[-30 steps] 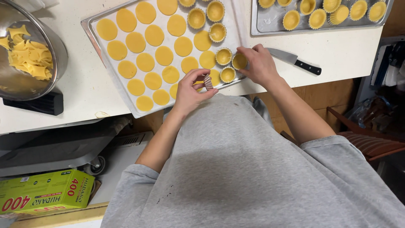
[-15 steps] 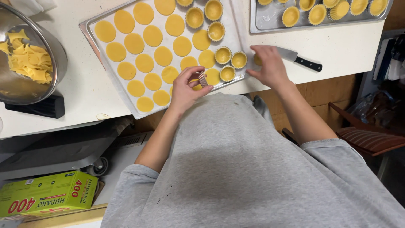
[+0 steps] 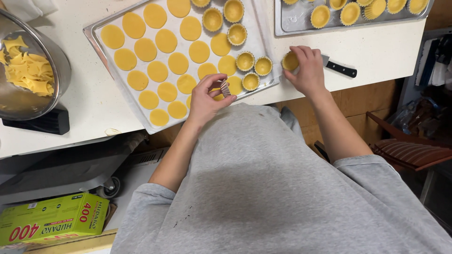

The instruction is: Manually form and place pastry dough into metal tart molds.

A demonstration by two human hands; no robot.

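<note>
Pinching a small fluted tin [image 3: 225, 88] between thumb and fingers, the left hand [image 3: 207, 96] hovers over the near edge of the tray [image 3: 96, 35], just above the dough rounds [image 3: 167, 66] lying flat there. The right hand [image 3: 306, 70] is closed around a lined tart shell [image 3: 289, 61], holding it off the tray's right edge, above the bench [image 3: 376, 51] and just beside a black-handled knife [image 3: 340, 68]. Judging by the layout, the work is partly through: a handful of filled shells [image 3: 245, 61] sit along the tray's right side, and more fill a second tray [image 3: 296, 21] at the bench's far right corner, while some twenty rounds are not yet pressed into tins. A steel bowl [image 3: 56, 61] of dough scraps [image 3: 26, 70] stands at the bench's left edge.
</note>
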